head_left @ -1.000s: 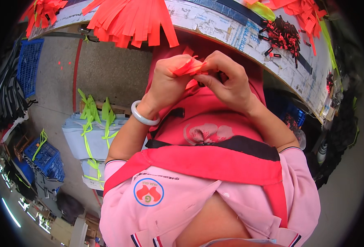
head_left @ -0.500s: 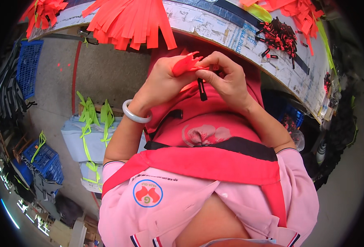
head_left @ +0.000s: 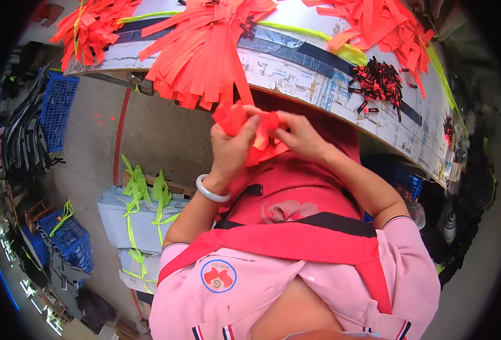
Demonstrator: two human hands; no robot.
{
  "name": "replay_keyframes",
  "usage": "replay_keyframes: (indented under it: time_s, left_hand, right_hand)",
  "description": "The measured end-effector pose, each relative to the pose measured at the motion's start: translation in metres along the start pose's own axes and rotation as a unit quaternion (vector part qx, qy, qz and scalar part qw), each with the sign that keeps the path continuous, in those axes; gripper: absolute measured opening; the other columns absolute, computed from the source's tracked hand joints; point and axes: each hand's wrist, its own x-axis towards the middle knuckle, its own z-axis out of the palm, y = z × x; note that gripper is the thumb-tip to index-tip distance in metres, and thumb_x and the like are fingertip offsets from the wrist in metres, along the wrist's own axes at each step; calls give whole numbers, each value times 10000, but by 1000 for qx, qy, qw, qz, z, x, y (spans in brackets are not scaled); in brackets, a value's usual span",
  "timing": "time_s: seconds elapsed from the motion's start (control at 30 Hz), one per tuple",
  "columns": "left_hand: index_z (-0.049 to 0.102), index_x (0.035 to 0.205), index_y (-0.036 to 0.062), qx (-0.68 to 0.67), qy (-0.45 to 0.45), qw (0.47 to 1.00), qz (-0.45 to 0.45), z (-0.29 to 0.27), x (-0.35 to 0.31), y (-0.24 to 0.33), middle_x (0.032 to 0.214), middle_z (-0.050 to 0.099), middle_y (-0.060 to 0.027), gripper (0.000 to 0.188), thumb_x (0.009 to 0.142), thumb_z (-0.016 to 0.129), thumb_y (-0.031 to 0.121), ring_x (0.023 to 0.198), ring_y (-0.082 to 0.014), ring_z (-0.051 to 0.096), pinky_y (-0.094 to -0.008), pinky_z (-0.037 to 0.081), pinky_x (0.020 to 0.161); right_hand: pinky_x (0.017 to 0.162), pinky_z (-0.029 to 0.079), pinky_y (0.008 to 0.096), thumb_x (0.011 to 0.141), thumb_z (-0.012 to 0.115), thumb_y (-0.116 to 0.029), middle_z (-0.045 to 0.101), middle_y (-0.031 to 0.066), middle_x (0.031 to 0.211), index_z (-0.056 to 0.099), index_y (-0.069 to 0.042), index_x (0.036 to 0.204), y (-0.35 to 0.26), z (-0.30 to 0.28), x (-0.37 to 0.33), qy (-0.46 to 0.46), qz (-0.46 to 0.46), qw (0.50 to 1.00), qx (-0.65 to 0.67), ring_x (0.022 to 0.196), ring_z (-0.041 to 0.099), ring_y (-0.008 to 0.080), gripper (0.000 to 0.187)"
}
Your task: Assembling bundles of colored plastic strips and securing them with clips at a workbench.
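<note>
In front of my apron, my left hand (head_left: pixel 232 148) is closed on a bright red-orange fabric strip (head_left: pixel 268 120), which bunches above its fingers. My right hand (head_left: pixel 306 136) pinches the same material just to the right. Folds of it hang below, between both hands. Whether a small black piece is inside the folds is hidden. Just beyond my left hand, a fanned bundle of red-orange strips (head_left: pixel 196 65) spills over the near edge of the table (head_left: pixel 296 85). Farther right on the table lies a heap of small black and red pieces (head_left: pixel 380 85).
More red-orange strips lie at the table's far left (head_left: pixel 86 34) and far right (head_left: pixel 383 25), with yellow-green ties (head_left: pixel 349 54) among them. On the floor to the left are tied pale-blue stacks (head_left: pixel 114 218) and blue crates (head_left: pixel 69 235).
The view has shifted, showing more of the table. My hands have spread the bunched strip and turned it. The black piece that dangled below my right hand no longer shows.
</note>
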Motion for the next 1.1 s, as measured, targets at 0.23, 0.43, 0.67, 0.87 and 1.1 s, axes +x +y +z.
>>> replay_keyframes:
  time_s: [0.23,0.43,0.67,0.87,1.1]
  left_hand:
    - [631,1014,7,37,-17,999,-6,-3,-17,4,732,539,52,111,913,618,50,603,-15,455,-179,350,524]
    - [644,981,10,-9,-66,994,-81,0,0,-5,676,519,45,101,908,628,78,537,-24,433,-196,336,479]
    - [626,1004,20,-87,-55,982,-157,-20,20,-9,714,549,30,145,873,663,70,515,-37,432,-199,310,457]
    - [622,986,29,-70,-89,977,-179,-5,27,-13,690,538,37,164,845,694,71,529,-27,439,-199,300,457]
    - [618,928,29,-58,-130,965,-221,4,28,-13,636,492,55,114,874,675,112,528,-21,423,-206,283,461]
  right_hand:
    - [445,307,229,937,580,-209,465,-28,629,616,-5,979,-89,-74,146,18,-40,960,276,509,415,50,212]
    - [457,337,237,919,593,-245,513,-11,660,614,-1,1161,-52,-73,197,184,-36,978,95,526,425,58,344]
    - [498,328,184,940,586,-226,543,-52,709,667,-43,1066,-38,-41,68,106,65,989,85,576,428,12,236]
    - [633,469,259,853,663,-88,650,43,824,655,-58,1075,-61,-27,30,85,-135,987,-28,676,544,91,224]
    - [605,477,260,873,652,-97,635,62,724,644,-16,1017,-38,-28,20,121,-141,982,-20,648,572,102,165]
